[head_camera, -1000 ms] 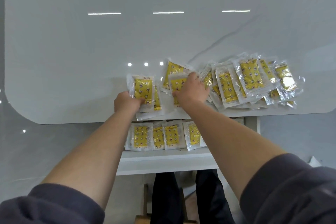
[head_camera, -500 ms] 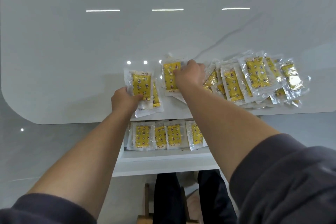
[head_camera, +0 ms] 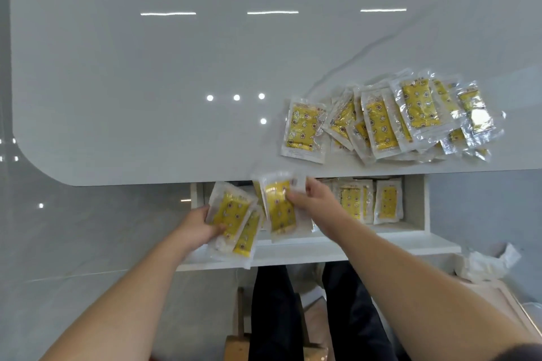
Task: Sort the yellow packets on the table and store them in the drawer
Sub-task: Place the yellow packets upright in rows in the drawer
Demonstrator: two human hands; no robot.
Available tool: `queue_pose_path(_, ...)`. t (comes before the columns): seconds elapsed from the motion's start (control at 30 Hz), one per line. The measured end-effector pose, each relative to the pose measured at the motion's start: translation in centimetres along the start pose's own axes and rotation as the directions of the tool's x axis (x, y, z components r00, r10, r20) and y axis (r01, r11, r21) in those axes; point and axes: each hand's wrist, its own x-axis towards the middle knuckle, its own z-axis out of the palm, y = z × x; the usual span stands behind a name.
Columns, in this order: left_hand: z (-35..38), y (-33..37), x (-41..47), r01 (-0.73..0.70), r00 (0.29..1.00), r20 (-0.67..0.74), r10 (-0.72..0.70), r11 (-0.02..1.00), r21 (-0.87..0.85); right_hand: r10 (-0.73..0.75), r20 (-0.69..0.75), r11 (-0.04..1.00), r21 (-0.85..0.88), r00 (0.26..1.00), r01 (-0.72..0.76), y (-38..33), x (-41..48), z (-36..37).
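fingers of the left hand (head_camera: 202,226) grip two packets (head_camera: 234,221); right hand (head_camera: 315,204) pinches one packet (head_camera: 280,208). both have dropped from the table (head_camera: 146,82) to above the open drawer (head_camera: 416,205), ready for storing; the pile (head_camera: 396,120) waits beyond.

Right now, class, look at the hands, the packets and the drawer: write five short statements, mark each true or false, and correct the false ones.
1. The left hand holds yellow packets. True.
2. The right hand is empty. False: it grips a packet.
3. The drawer is shut. False: it is pulled open under the table edge.
4. A loose pile of packets lies on the table. True.
5. The drawer holds no packets. False: stored packets sit inside.
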Motion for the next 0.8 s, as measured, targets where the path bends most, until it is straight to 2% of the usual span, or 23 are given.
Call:
queue_pose_path(0.13,1.6,-2.0,2.7,0.114,0.965,-0.251,-0.081,0.986,0.118,0.095,-0.061,0.991,-0.091,0.994,-0.101,4.8,1.1,-0.1)
queue_pose_path(0.33,4.8,-1.0,5.3,0.137,0.948,-0.31,-0.075,0.973,0.183,0.124,-0.11,0.983,-0.121,0.986,-0.137,5.9,4.3,1.6)
queue_pose_path(0.47,5.1,-2.0,6.5,0.305,0.86,-0.473,-0.193,0.937,0.171,0.15,-0.252,0.953,-0.22,0.956,-0.207,6.7,6.1,1.4)
queue_pose_path(0.57,5.4,-2.3,6.0,0.277,0.818,-0.555,-0.151,0.949,0.149,0.146,-0.319,0.939,-0.252,0.936,-0.232,7.6,6.3,-0.4)
queue_pose_path(0.63,6.0,-2.1,5.3,0.183,0.834,-0.543,-0.099,0.978,0.103,0.133,-0.314,0.935,-0.276,0.94,-0.225,7.8,5.8,-1.8)
queue_pose_path(0.7,6.9,-1.9,5.0,0.111,0.89,-0.45,-0.071,0.992,0.063,0.121,-0.316,0.932,-0.29,0.941,-0.217,7.7,5.3,-3.3)
queue_pose_path(0.8,8.7,-1.6,5.1,0.124,0.941,-0.329,-0.082,0.986,0.109,0.105,-0.41,0.878,-0.389,0.906,-0.278,7.7,5.1,-5.5)
